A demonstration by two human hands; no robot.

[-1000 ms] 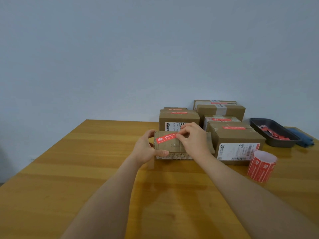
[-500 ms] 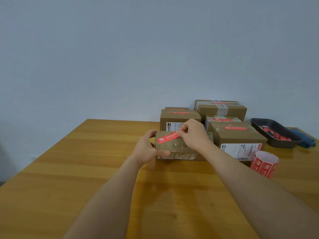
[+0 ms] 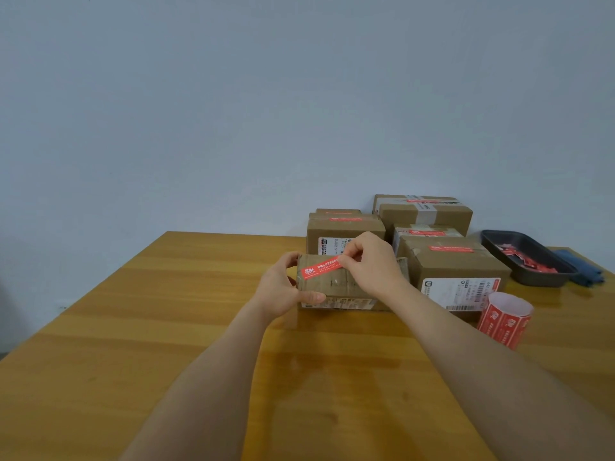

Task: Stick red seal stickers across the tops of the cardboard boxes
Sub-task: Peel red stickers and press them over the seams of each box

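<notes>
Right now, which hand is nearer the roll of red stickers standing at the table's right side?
Right. The right hand pinches the red seal sticker on the small box, on the side toward the roll; the left hand grips that box's far left end.

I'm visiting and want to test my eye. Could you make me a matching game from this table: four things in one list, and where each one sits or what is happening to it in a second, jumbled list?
Things:
1. red seal sticker
2. sticker roll
3. black tray
4. small cardboard box

States:
A. stands on end at the right
B. steadied by the left hand
C. pinched at one end by the right hand
D. holds red scraps

Pairs: 1-C, 2-A, 3-D, 4-B
</notes>
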